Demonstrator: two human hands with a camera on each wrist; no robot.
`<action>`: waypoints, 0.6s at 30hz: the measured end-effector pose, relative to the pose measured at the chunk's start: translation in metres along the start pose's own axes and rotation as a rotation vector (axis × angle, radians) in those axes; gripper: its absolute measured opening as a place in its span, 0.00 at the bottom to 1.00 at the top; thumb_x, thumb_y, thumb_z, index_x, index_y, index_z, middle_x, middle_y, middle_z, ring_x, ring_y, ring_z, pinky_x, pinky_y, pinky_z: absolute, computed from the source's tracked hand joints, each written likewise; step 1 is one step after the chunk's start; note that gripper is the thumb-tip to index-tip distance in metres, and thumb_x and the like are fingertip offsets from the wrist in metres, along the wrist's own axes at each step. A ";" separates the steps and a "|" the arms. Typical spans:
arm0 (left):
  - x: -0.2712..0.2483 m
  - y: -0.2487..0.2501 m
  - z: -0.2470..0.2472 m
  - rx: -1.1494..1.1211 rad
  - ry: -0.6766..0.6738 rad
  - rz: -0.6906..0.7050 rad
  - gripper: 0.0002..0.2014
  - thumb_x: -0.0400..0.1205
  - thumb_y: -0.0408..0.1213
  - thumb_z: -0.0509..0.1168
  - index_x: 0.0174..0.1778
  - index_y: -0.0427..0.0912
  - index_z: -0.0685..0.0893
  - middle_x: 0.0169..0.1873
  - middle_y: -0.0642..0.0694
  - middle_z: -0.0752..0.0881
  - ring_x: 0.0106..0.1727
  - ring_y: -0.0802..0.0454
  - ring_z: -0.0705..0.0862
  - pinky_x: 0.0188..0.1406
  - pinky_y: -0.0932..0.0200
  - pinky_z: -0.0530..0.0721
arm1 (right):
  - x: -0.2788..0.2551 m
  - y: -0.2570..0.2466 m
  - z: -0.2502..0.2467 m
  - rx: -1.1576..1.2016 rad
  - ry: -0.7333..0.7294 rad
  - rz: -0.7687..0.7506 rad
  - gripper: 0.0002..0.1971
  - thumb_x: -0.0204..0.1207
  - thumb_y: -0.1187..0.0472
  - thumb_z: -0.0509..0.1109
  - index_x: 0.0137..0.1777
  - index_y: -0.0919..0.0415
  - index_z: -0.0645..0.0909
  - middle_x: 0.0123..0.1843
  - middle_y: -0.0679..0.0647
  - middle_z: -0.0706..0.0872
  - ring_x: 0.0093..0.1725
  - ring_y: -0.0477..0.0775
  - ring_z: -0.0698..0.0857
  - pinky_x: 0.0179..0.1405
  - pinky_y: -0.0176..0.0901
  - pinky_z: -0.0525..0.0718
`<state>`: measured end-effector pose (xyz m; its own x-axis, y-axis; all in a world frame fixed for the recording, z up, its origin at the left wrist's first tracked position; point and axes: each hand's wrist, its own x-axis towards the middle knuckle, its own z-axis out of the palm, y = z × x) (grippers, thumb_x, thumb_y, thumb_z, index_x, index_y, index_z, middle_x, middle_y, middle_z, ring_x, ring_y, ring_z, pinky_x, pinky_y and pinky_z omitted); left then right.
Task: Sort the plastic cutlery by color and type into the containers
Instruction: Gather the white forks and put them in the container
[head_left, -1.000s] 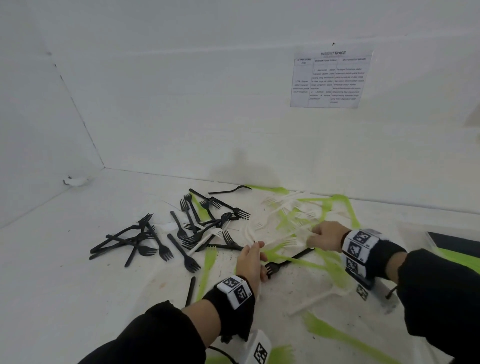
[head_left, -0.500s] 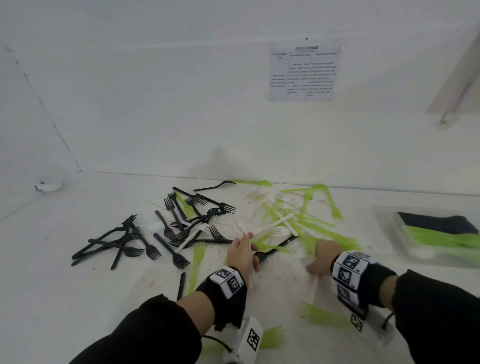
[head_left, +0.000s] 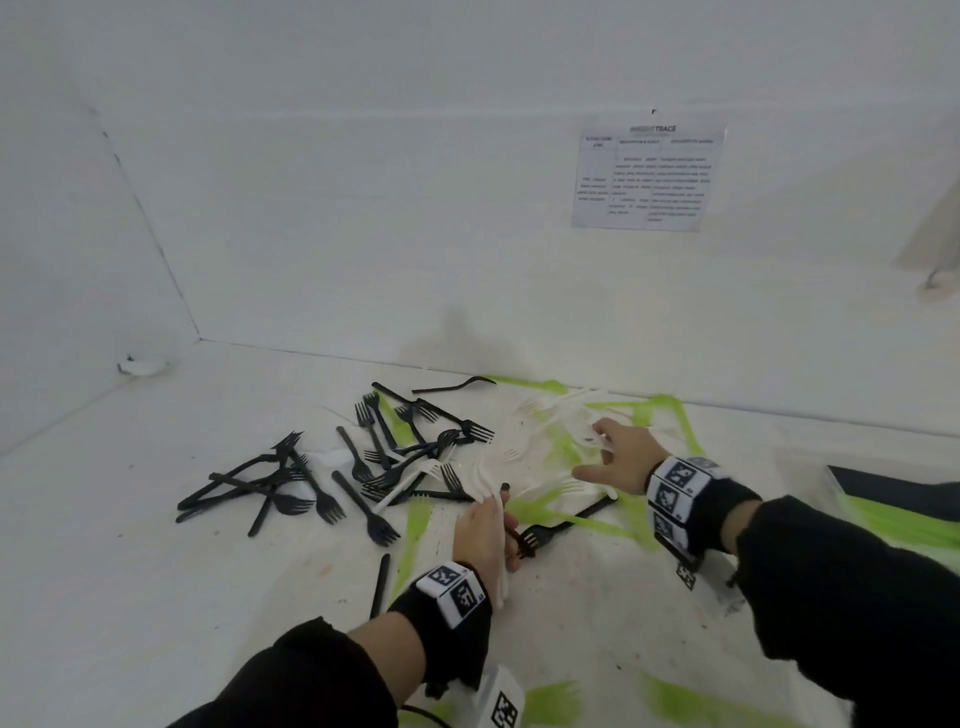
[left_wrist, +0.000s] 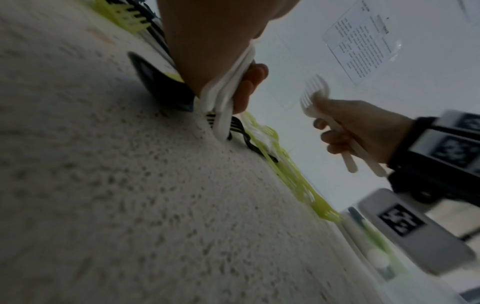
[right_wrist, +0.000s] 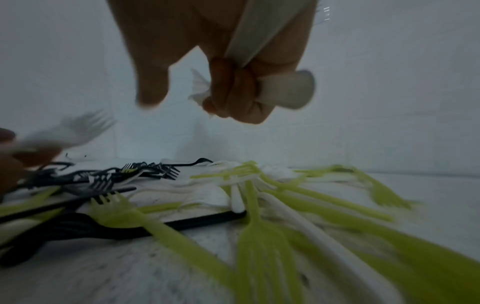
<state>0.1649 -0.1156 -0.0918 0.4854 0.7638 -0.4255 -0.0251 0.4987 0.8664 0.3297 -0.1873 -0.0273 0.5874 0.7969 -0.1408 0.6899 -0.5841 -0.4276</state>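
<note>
- A bundle of white forks (left_wrist: 223, 96) is gripped in the left hand (head_left: 483, 535), fingers curled round the handles, the handle ends touching the table (head_left: 156, 597).
- White forks (left_wrist: 335, 123) are also held in the right hand (head_left: 623, 457): the last fingers are curled round the handles, while thumb and forefinger are spread above the pile.
- The mixed pile lies between and beyond the hands: black forks (head_left: 322, 478) mostly to the left, green forks (head_left: 670, 415) and loose white ones tangled to the right.
- A container (head_left: 893, 499) with black and green pieces in it sits at the right edge, well apart from the black cluster.
- Risk, as judged: with both hands already loaded, another fork pinched up may loosen the grip, and held forks could slip back into the pile.
- Tines appear interlocked; a green or black fork could be dragged up with a white one and missorted.
- White forks show poorly on the white table, so some may be overlooked.
</note>
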 end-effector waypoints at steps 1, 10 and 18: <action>-0.001 0.001 -0.001 -0.010 0.009 0.007 0.12 0.87 0.35 0.51 0.47 0.40 0.79 0.30 0.44 0.75 0.18 0.54 0.66 0.15 0.67 0.63 | 0.012 -0.006 0.007 -0.101 -0.045 -0.038 0.25 0.78 0.51 0.67 0.70 0.65 0.71 0.55 0.59 0.84 0.58 0.58 0.81 0.55 0.44 0.75; 0.003 0.005 -0.015 -0.059 0.056 -0.029 0.15 0.88 0.36 0.46 0.48 0.39 0.79 0.26 0.47 0.72 0.12 0.58 0.64 0.14 0.70 0.62 | 0.059 -0.023 0.045 -0.325 -0.221 -0.116 0.20 0.77 0.54 0.68 0.67 0.61 0.77 0.66 0.59 0.81 0.65 0.59 0.80 0.59 0.42 0.77; 0.005 0.001 -0.013 -0.070 0.087 -0.076 0.16 0.87 0.41 0.48 0.40 0.42 0.76 0.27 0.47 0.70 0.12 0.55 0.64 0.17 0.70 0.61 | 0.028 -0.035 0.030 0.308 0.005 -0.093 0.03 0.80 0.59 0.62 0.46 0.57 0.75 0.47 0.56 0.84 0.38 0.52 0.80 0.34 0.40 0.69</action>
<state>0.1558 -0.1062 -0.0967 0.4104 0.7538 -0.5132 -0.0537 0.5817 0.8116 0.3097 -0.1396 -0.0427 0.5309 0.8432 -0.0844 0.5803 -0.4343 -0.6889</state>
